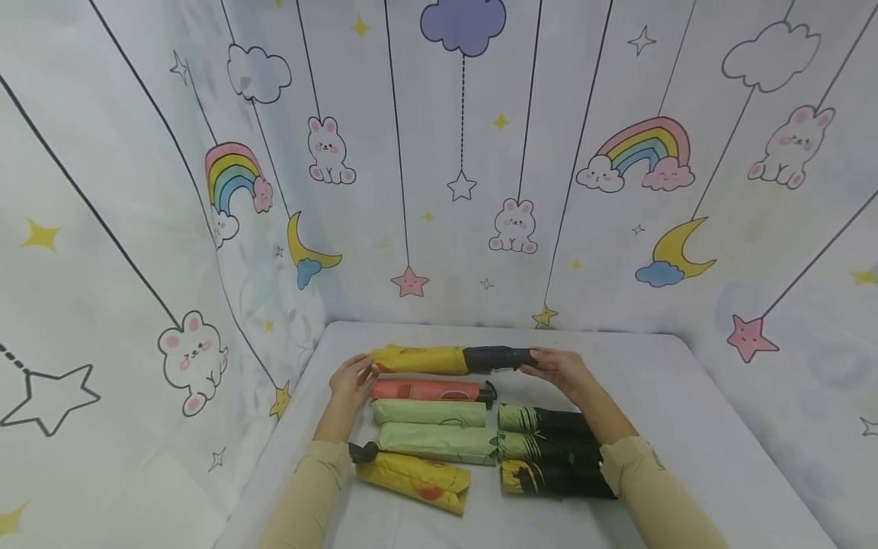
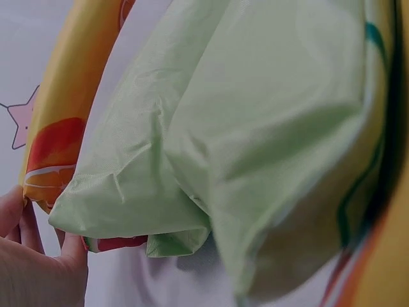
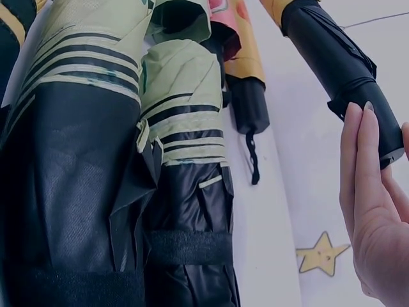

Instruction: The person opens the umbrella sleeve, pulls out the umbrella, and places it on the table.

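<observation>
Both hands hold a folded yellow umbrella point(image 1: 418, 359) with a black end part point(image 3: 329, 54) crosswise at the back of the table. My left hand point(image 1: 351, 375) grips its yellow end; the left wrist view shows the fingers point(image 2: 11, 211) at that end, beside an orange fruit print. My right hand point(image 1: 562, 370) pinches the black end, straight fingers point(image 3: 365, 166) on one side and the thumb at the frame's edge. Just in front lies a red folded umbrella point(image 1: 425, 390). In the right wrist view, another yellow umbrella's black handle point(image 3: 248, 105) with a cord shows behind the green ones.
Two light green folded umbrellas point(image 1: 428, 412) and a yellow one point(image 1: 418, 482) lie in front, below the red one. To their right are several black-ended umbrellas point(image 1: 555, 450), partly under my right forearm. A white patterned cloth wall point(image 1: 453, 229) rises behind the table point(image 1: 658, 381).
</observation>
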Tool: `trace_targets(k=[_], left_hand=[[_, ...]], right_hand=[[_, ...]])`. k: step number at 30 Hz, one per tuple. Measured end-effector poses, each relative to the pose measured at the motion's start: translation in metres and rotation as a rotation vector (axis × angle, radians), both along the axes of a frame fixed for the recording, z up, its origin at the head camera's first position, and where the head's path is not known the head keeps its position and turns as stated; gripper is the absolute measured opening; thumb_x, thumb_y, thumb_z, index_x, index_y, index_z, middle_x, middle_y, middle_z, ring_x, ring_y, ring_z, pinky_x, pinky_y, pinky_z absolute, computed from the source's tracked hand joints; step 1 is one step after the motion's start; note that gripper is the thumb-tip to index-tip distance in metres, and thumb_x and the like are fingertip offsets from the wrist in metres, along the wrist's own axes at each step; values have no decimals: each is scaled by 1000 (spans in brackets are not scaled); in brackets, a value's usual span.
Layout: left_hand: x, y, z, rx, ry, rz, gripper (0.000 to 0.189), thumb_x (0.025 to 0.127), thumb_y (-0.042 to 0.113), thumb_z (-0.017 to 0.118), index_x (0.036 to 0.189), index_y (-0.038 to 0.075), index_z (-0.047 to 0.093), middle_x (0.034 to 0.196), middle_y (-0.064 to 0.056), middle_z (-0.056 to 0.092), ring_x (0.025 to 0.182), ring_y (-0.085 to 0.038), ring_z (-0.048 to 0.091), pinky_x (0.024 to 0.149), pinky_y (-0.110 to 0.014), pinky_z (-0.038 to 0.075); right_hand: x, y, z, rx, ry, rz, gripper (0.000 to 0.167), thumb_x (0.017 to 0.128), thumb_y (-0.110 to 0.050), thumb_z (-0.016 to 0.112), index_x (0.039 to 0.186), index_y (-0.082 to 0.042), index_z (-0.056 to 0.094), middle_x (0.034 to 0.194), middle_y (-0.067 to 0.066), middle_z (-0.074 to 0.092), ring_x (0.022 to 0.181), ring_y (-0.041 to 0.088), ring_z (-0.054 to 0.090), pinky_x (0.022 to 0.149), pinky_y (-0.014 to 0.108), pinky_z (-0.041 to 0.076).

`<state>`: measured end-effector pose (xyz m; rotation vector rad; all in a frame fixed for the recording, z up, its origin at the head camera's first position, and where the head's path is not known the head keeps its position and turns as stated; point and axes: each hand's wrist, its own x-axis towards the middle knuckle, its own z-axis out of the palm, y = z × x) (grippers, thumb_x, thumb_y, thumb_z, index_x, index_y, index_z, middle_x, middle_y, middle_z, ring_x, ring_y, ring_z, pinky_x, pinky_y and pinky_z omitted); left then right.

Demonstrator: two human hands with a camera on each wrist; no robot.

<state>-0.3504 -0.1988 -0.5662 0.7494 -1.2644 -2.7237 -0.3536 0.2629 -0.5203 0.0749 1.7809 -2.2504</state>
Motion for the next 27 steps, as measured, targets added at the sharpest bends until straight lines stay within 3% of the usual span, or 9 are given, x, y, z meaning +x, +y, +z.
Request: trace_targets(k=[3, 9, 17, 27], left_hand=[[0, 1, -1, -17, -3, 4, 47, 93, 1, 77, 137, 3, 59, 110, -2, 68, 112, -22, 64, 109, -40, 51], [-1, 0, -2, 3, -14, 29, 28, 91, 0, 80, 116, 7, 68, 100, 0, 72, 102, -18, 68, 104, -38, 54], [-1, -1, -3, -40, 3, 8, 44, 93, 2, 78, 134, 2, 62, 106, 0, 71, 108, -20, 66, 106, -40, 53], [-1, -1, -5, 11, -2, 24, 26, 91, -1, 79, 113, 8, 68, 108, -2, 68, 109, -22, 65, 108, -40, 52]], right_hand=[[1, 1, 1, -2, 3, 1, 58, 103, -6, 66, 150, 16, 40, 127, 19, 66, 102, 28, 76, 101, 40, 57], [0, 7, 0, -8, 3, -8, 62, 102, -8, 69, 150, 16, 39, 117, 13, 71, 101, 27, 76, 101, 40, 57], [1, 11, -1, -3, -5, -23, 63, 101, -8, 70, 151, 15, 39, 122, 15, 69, 101, 28, 76, 102, 42, 56], [2, 17, -2, -7, -8, -38, 63, 101, -8, 70, 151, 15, 40, 122, 15, 69, 100, 28, 76, 103, 44, 55]])
